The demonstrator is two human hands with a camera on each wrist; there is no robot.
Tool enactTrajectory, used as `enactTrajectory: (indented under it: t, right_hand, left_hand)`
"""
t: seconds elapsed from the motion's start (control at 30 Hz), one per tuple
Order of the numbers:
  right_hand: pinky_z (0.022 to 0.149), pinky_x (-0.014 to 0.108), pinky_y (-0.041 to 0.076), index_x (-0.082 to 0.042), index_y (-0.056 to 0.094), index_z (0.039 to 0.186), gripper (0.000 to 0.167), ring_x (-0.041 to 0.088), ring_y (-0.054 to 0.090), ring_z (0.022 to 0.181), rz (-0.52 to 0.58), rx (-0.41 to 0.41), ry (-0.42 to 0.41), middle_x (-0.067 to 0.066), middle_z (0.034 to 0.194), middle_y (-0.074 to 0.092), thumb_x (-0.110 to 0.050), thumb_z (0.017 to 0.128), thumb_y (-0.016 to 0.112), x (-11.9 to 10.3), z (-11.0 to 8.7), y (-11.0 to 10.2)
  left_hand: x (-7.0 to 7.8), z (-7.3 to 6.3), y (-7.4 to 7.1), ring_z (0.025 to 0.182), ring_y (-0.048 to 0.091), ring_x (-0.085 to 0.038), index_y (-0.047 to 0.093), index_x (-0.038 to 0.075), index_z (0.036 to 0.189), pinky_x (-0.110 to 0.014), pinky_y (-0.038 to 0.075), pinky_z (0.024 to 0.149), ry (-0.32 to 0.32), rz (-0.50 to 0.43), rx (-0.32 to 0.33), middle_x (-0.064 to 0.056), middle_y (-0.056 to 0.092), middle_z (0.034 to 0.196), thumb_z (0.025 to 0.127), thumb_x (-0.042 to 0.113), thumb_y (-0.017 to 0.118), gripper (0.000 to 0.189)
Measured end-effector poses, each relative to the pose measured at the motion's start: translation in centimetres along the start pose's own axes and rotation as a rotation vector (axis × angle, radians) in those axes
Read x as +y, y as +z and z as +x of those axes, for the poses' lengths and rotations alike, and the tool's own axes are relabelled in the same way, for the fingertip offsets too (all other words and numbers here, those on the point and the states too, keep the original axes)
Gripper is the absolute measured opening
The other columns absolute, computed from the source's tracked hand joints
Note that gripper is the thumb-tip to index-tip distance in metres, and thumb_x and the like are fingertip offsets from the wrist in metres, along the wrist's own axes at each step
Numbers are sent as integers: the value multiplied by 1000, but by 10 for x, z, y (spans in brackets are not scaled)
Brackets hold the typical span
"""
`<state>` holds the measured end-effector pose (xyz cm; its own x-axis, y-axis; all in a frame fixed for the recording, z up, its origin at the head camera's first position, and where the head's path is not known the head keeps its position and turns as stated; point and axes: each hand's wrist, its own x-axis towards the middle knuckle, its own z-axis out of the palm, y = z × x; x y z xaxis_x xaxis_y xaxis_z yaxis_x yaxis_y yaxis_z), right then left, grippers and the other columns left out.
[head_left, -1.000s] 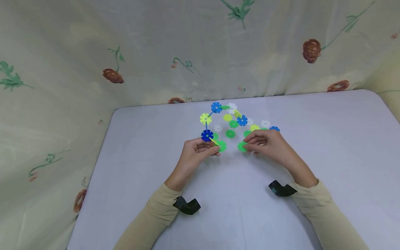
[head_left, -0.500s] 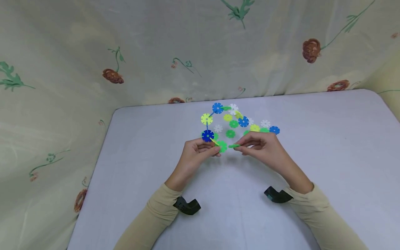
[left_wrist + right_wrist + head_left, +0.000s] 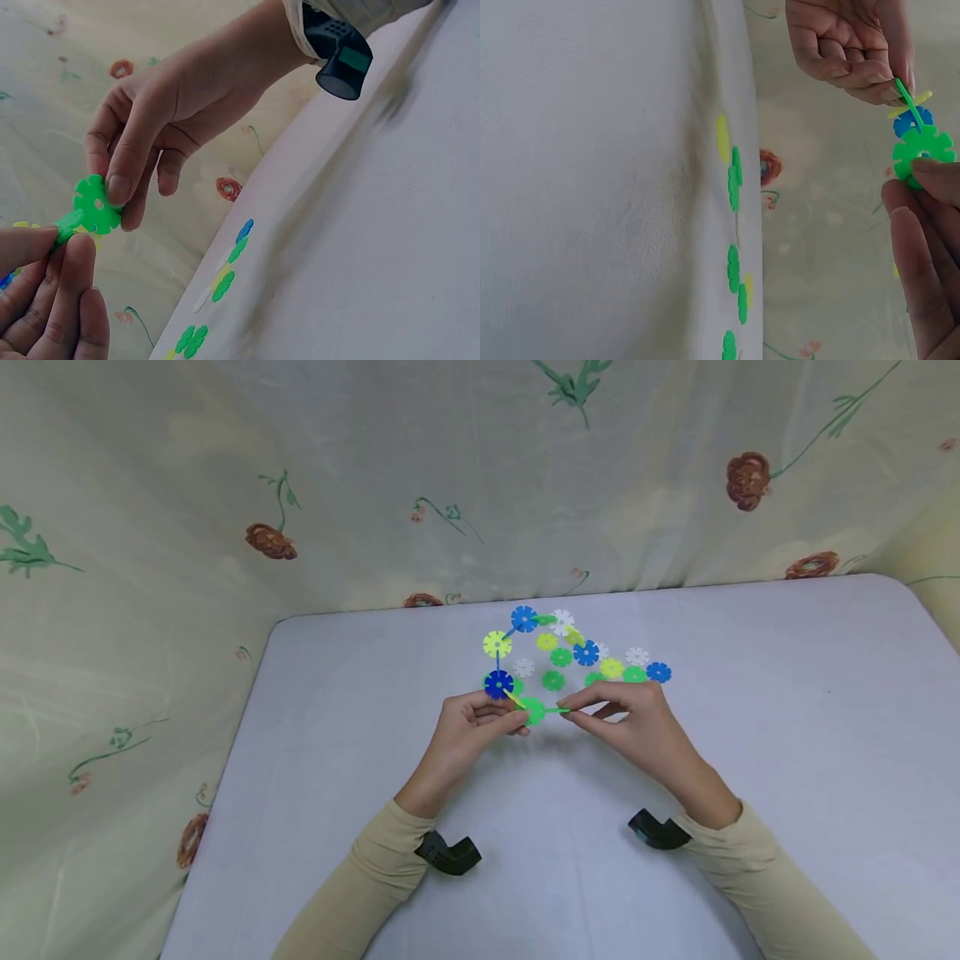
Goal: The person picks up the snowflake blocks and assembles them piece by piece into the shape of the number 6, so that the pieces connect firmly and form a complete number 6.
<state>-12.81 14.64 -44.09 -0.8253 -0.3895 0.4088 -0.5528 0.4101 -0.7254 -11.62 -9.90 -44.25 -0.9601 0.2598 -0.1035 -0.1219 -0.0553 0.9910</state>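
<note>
My left hand (image 3: 483,725) pinches a green notched snowflake disc (image 3: 535,713) between thumb and fingers. That disc ends a linked chain that curves up and round through yellow, dark blue (image 3: 498,685), blue, green and white (image 3: 561,622) discs to a blue one (image 3: 586,652). My right hand (image 3: 628,714) pinches a second green disc (image 3: 906,150), seen edge-on in the head view and face-on in the right wrist view. The two green discs meet at their rims, set crosswise. How deep the notches sit in each other cannot be told.
Loose snowflake discs in green (image 3: 553,682), yellow (image 3: 611,667), white (image 3: 637,657) and blue (image 3: 659,672) lie on the white-covered table (image 3: 337,727) beyond my hands. A flower-patterned curtain (image 3: 480,460) hangs behind the table's far edge.
My right hand has moved left, turning its green disc from face-on to edge-on and bringing it against the disc in my left hand. The left hand has barely moved; the chain has shifted slightly right.
</note>
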Motion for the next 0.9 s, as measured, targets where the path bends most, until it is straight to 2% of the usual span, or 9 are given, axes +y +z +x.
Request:
enactTrajectory:
  t: [0.17,0.23,0.4,0.5,0.57,0.73,0.9]
  right_hand:
    - [69,16,60,-13,82,98,26,15,78,84,-30,11,-59,0,93,81,6,80,84,-2,1,2]
    - [70,14,59,-12,82,98,26,16,78,83,-39,20,-85,1,93,82,7,79,84,-3,1,3]
    - [72,11,57,-8,82,97,26,17,78,79,-48,40,-144,3,91,82,9,77,85,-6,0,6]
    - [73,10,57,-6,82,97,26,15,78,77,-45,39,-174,4,90,81,10,77,85,-7,-1,6]
    - [74,11,57,-6,81,96,27,15,77,76,-39,37,-191,5,89,81,12,76,84,-8,-1,7]
    - [75,10,57,-6,81,94,29,14,77,76,-41,36,-215,4,89,81,15,74,84,-6,-1,11]
    - [74,11,57,-7,81,93,30,16,78,78,-59,55,-228,4,90,81,15,74,84,-5,-1,13]
  left_hand:
    - [-1,1,0,85,77,-28,70,-5,102,-60,55,98,-6,2,-8,-2,76,86,94,8,75,16]
    - [-1,0,0,86,77,-32,71,-5,102,-59,56,98,-7,7,-7,-2,76,85,94,8,75,16]
    - [-1,0,-1,84,78,-29,71,-5,100,-45,61,93,-14,24,1,-2,77,84,94,9,75,15]
    - [0,0,-2,79,77,-15,72,-4,99,-38,61,90,-19,30,-2,-3,77,83,94,9,76,15]
    - [0,-1,-3,79,77,-16,72,-4,98,-33,61,88,-18,32,-5,-4,77,83,94,10,76,15]
    - [1,-1,-4,80,78,-21,73,-4,98,-33,62,86,-7,38,-11,-11,78,86,93,8,77,14]
    - [0,0,-3,91,75,-45,74,-4,99,-33,63,87,-10,54,-15,-28,75,95,94,9,76,14]
